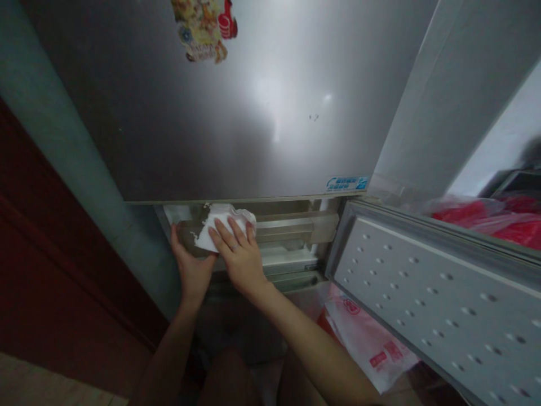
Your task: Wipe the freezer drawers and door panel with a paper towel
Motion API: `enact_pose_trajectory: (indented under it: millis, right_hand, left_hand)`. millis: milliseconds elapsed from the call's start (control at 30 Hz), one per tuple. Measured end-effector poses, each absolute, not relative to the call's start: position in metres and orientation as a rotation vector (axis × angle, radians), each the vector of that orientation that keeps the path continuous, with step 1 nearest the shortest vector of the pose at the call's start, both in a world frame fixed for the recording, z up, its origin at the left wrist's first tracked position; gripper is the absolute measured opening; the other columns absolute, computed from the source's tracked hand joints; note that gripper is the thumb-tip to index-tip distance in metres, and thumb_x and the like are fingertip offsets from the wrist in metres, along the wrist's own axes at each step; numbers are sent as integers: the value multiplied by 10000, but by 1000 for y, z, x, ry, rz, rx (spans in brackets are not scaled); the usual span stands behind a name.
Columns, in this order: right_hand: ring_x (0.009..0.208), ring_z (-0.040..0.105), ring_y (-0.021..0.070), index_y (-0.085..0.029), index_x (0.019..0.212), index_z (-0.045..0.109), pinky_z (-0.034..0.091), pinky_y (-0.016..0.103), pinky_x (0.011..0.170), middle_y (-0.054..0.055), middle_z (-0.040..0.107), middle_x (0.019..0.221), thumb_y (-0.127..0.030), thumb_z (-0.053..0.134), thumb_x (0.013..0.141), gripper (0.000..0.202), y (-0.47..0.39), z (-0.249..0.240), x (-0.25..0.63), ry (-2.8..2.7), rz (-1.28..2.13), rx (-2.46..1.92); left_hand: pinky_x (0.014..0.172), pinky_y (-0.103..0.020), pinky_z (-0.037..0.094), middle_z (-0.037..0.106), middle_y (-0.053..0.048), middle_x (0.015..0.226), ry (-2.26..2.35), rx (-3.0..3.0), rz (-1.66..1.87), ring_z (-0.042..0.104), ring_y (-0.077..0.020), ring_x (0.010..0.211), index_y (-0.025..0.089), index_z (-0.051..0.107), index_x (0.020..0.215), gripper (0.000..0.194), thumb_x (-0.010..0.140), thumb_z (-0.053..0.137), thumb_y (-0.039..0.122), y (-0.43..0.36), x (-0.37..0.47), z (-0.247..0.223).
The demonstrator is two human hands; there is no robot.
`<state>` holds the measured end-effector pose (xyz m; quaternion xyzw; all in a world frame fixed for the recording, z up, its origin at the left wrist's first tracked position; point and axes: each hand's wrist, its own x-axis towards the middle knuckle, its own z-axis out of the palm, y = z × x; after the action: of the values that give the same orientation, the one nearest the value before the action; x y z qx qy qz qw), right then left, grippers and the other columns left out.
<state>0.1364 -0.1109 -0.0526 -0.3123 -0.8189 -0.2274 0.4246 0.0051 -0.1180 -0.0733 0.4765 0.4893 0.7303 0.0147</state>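
Note:
A white cloth or folded tissue (205,239) lies against the left part of a translucent drawer front (291,230) inside the open lower compartment of a fridge. My right hand (242,256) presses flat on it, fingers spread, with a ring on one finger. My left hand (194,273) is at the drawer's left end, thumb toward the cloth's lower edge and fingers reaching up at the compartment's side; the fingertips are partly hidden. Below the drawer runs a white ledge (287,265).
The silver upper fridge door (270,113) is shut. The lower door (426,293) swings out to the right, its dimpled inner side showing. A plastic bag (367,338) sits beneath it, with red bags (507,223) behind. A reddish-brown panel (54,270) stands at left.

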Motion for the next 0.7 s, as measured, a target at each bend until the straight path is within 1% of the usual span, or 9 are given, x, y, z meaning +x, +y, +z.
enact_pose_trajectory:
  millis: [133, 233, 333, 433, 533, 600, 700]
  right_hand:
    - [1460, 273, 195, -244, 1442, 451, 200, 444, 1221, -24, 411, 1534, -200, 373, 1000, 450, -107, -52, 158, -2081, -633, -719]
    - [1446, 300, 202, -232, 1437, 457, 171, 456, 1222, -6, 446, 1513, -170, 369, 996, 454, -103, -52, 187, -2075, -637, -753]
    - [1434, 326, 208, -217, 1438, 452, 166, 470, 1216, 17, 478, 1491, -143, 344, 998, 459, -97, -54, 225, -2019, -632, -833]
    - [1438, 328, 211, -231, 1483, 379, 202, 496, 1199, 51, 501, 1472, -125, 331, 991, 506, -89, -58, 265, -1924, -630, -888]
    - [1446, 320, 219, -259, 1507, 331, 218, 544, 1184, 73, 513, 1458, -106, 324, 974, 554, -80, -63, 301, -1832, -608, -934]
    - [1443, 323, 224, -259, 1495, 357, 230, 569, 1175, 86, 519, 1449, -86, 316, 958, 565, -75, -65, 318, -1761, -574, -961]
    - [1429, 341, 231, -247, 1452, 432, 268, 575, 1160, 98, 527, 1435, -84, 320, 943, 546, -70, -67, 329, -1661, -501, -979]
  left_hand:
    - [1155, -471, 322, 397, -199, 1492, 1561, 1528, 2289, 414, -310, 1372, 160, 283, 1468, 1030, 593, 826, 198, -119, 7, -72]
    - [1186, -445, 273, 395, -190, 1494, 1640, 1558, 2284, 381, -286, 1395, 152, 311, 1460, 973, 637, 824, 236, -120, 7, -70]
    - [1193, -445, 258, 381, -178, 1507, 1679, 1560, 2281, 366, -273, 1405, 171, 311, 1463, 966, 659, 834, 287, -121, 7, -69]
    - [1192, -452, 259, 383, -151, 1510, 1666, 1555, 2280, 368, -267, 1405, 208, 308, 1464, 970, 657, 840, 293, -121, 7, -70]
    - [1193, -444, 259, 380, -153, 1511, 1653, 1535, 2276, 371, -267, 1403, 201, 308, 1464, 969, 657, 837, 289, -122, 9, -69]
    - [1197, -445, 251, 384, -154, 1508, 1652, 1534, 2273, 369, -264, 1403, 199, 309, 1461, 964, 658, 835, 286, -123, 10, -67]
    - [1198, -446, 251, 396, -148, 1502, 1668, 1535, 2269, 371, -260, 1403, 209, 318, 1456, 957, 656, 838, 281, -124, 10, -66]
